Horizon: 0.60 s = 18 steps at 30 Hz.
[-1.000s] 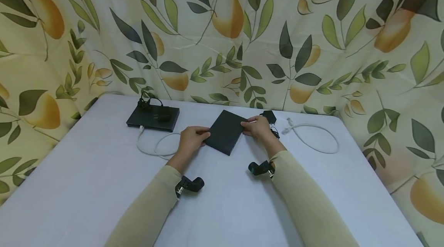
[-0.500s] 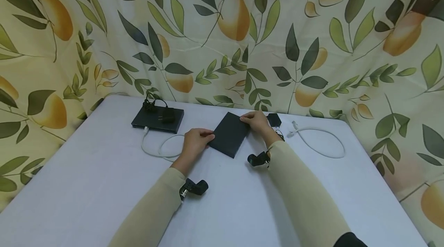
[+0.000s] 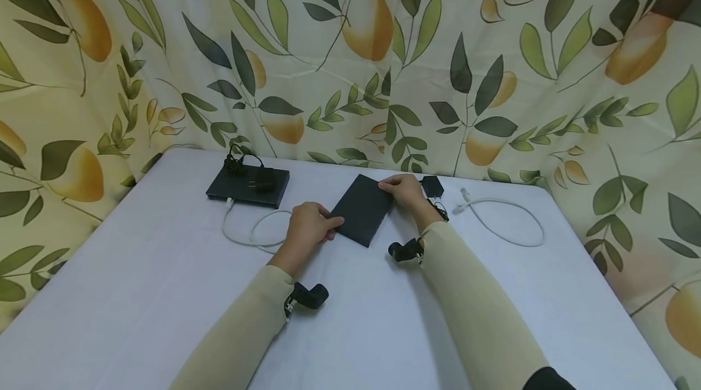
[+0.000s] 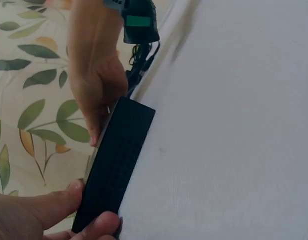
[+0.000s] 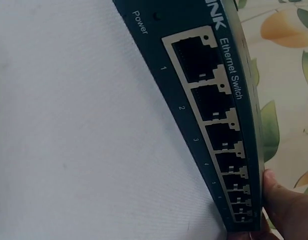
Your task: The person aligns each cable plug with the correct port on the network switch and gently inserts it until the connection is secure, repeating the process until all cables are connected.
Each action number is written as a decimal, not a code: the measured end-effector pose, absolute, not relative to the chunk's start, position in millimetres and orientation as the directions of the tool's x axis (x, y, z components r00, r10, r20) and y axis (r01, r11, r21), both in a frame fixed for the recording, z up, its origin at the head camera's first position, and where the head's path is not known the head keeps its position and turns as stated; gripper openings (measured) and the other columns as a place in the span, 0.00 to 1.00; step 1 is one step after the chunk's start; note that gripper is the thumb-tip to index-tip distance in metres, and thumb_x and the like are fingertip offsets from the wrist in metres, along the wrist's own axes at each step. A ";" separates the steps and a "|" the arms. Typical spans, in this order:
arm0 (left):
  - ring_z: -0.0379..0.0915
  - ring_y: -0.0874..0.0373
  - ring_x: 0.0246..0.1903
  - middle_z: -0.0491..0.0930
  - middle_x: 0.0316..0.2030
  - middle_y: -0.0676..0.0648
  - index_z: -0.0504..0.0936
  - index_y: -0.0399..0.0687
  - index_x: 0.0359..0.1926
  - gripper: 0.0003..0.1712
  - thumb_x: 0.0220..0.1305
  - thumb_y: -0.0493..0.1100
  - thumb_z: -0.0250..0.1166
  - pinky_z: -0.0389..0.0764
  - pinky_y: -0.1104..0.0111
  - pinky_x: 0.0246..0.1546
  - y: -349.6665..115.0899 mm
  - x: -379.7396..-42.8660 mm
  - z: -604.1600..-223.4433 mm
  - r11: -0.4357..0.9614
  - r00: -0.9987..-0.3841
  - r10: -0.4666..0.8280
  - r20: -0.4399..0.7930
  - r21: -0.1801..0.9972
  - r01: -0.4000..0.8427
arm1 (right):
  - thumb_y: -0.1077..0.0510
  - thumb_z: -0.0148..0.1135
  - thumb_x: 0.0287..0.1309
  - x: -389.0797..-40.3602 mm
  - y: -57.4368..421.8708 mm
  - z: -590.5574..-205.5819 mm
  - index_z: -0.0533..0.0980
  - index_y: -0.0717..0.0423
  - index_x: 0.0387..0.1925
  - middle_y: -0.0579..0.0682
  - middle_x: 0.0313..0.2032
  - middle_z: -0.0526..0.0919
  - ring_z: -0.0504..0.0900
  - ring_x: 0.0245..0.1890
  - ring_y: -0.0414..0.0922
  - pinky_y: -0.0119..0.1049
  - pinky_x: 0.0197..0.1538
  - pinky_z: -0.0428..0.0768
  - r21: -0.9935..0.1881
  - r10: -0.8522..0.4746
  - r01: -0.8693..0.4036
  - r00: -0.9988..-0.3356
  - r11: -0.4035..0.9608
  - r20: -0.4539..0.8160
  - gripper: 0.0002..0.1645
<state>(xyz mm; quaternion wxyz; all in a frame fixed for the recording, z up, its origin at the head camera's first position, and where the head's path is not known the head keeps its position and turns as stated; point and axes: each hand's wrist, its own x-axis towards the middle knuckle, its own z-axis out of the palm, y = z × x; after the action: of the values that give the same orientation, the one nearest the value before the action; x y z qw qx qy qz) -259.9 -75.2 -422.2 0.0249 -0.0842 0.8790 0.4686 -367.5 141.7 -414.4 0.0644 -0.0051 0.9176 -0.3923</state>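
Note:
A flat dark Ethernet switch [image 3: 361,210] is held between both hands at the middle of the table, turned at an angle. My left hand [image 3: 308,229] pinches its near left corner, thumb on top; the left wrist view shows the thumb and fingers of this hand [image 4: 54,212] round one end of the switch [image 4: 116,160]. My right hand [image 3: 405,192] grips the far right corner. In the right wrist view, the switch [image 5: 213,120] shows a row of several bare ports and the words "Ethernet Switch", with right-hand fingers [image 5: 286,205] at its far end.
Back left lies a second flat black box [image 3: 230,186] bearing a black power adapter [image 3: 263,181]; a white cable [image 3: 230,226] is plugged into it. Beyond the right hand are another black adapter [image 3: 432,186] and a loose white cable [image 3: 515,204]. A patterned curtain [image 3: 350,104] borders the table's back.
The right hand has shifted up along the switch to its far corner. The left thumb has moved further onto the top face. The head view has moved slightly.

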 end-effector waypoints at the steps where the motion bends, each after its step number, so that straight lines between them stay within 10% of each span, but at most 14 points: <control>1: 0.78 0.60 0.16 0.83 0.17 0.47 0.83 0.37 0.42 0.18 0.57 0.46 0.74 0.74 0.77 0.18 -75.6 -260.3 -422.6 0.541 -0.983 -0.130 -0.126 0.822 -0.177 | 0.52 0.60 0.68 -367.0 141.2 -414.2 0.82 0.60 0.51 0.57 0.55 0.82 0.74 0.60 0.53 0.45 0.64 0.71 -0.723 -0.056 0.046 -0.992 0.690 -0.117 0.18; 18: 0.83 0.59 0.22 0.86 0.25 0.45 0.85 0.38 0.44 0.18 0.56 0.45 0.75 0.78 0.77 0.21 -86.1 -273.0 -425.9 0.504 -0.976 -0.181 -0.122 0.841 -0.198 | 0.50 0.61 0.67 -351.5 152.9 -419.4 0.83 0.60 0.50 0.57 0.56 0.81 0.74 0.59 0.53 0.45 0.64 0.71 -0.709 0.011 0.085 -0.994 0.700 -0.108 0.20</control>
<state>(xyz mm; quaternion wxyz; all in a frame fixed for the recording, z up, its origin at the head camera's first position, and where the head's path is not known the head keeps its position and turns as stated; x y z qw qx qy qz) -273.0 -86.1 -425.9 0.0089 -0.1094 0.8671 0.4858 -351.5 152.9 -419.4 0.0475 0.0260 0.9207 -0.3865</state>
